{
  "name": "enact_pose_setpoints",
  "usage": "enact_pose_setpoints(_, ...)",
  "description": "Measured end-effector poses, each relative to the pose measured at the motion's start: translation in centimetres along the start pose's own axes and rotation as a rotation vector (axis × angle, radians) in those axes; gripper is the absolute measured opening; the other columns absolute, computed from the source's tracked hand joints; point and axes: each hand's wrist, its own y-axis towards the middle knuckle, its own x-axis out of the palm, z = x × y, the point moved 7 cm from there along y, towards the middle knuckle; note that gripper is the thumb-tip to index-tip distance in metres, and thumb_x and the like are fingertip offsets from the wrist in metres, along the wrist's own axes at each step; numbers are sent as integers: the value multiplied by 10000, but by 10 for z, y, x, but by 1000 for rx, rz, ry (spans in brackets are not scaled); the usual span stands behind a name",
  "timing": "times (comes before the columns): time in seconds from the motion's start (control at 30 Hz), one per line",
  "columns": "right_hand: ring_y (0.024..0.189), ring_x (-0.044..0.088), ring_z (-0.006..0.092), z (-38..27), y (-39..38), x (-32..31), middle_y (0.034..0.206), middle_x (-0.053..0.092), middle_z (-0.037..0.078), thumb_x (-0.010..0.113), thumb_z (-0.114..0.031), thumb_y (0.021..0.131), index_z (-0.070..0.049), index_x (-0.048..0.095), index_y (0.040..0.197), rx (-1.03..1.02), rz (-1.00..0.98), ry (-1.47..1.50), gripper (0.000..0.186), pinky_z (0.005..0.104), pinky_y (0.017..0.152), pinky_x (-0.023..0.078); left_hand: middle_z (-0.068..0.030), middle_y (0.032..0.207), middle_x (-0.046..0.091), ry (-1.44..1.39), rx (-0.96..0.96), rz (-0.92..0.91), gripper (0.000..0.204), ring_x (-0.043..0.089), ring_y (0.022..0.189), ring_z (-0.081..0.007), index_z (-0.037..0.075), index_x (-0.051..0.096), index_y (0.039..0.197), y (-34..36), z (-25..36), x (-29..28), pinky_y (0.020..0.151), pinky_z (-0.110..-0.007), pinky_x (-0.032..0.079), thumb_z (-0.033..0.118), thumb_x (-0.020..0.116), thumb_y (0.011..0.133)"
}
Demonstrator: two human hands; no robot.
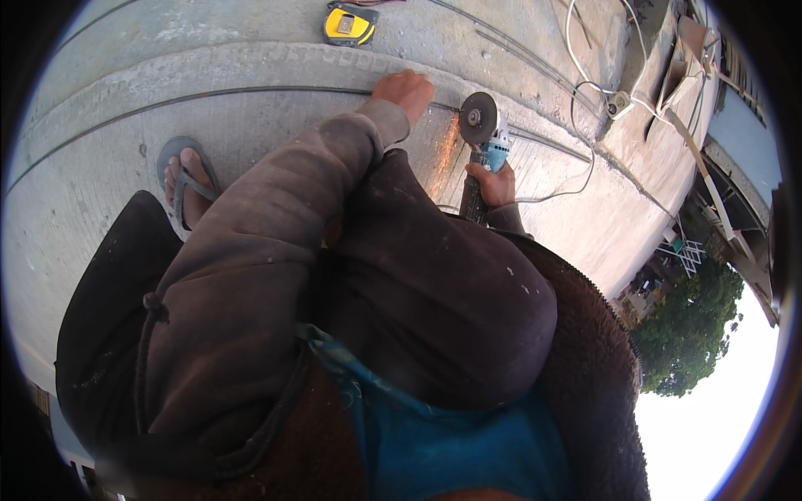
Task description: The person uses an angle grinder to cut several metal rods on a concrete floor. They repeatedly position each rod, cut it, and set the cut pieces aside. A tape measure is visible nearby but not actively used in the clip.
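Note:
A long thin metal rod (251, 89) lies along the concrete, bowed by the lens. My left hand (405, 93) is closed over it near its right end, pressing close to the ground. My right hand (497, 184) grips a blue and black angle grinder (494, 155), whose dark cutting disc (478, 118) stands at the rod just right of my left hand. Orange sparks (446, 155) stream from the disc down toward my knee. The exact contact between disc and rod is hard to make out.
A yellow and black tape measure (351, 25) lies beyond my left hand. More rods (535, 63) rest at the far right. A dark cord runs from near the grinder to a socket box (619, 103) with white cable. My sandalled foot (192, 184) is left.

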Motion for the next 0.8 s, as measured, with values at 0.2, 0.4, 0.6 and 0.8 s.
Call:
enact_pose_setpoints(0.2,745,640,166,1,8,1,851,690,90,750,-193,707,18,643,1024,7,-1,32,396,333,671,509,-135,931,645,15,70,65,128,617,927,-340,85,680,835,-4,5,-7,777,-470,507,163,580,832)
enact_pose_setpoints(0.4,756,646,171,2,5,4,859,691,100,744,-176,716,19,640,1044,10,-24,92,396,333,681,510,-117,960,640,40,67,34,116,612,944,-336,87,673,814,-5,7,-7,781,-465,507,147,575,825)
enact_pose_setpoints(0.6,761,658,209,7,2,0,870,694,119,745,-192,704,18,638,1049,10,-7,-36,417,342,690,514,-131,977,638,57,34,10,119,606,965,-337,69,668,810,-6,11,-13,794,-462,506,116,559,821)
enact_pose_setpoints(0.8,753,651,198,-5,-6,0,858,690,111,739,-203,709,19,642,1037,12,-3,-55,408,345,685,510,-133,984,651,39,50,20,139,622,979,-334,62,685,844,-8,11,-14,814,-447,518,99,553,827)
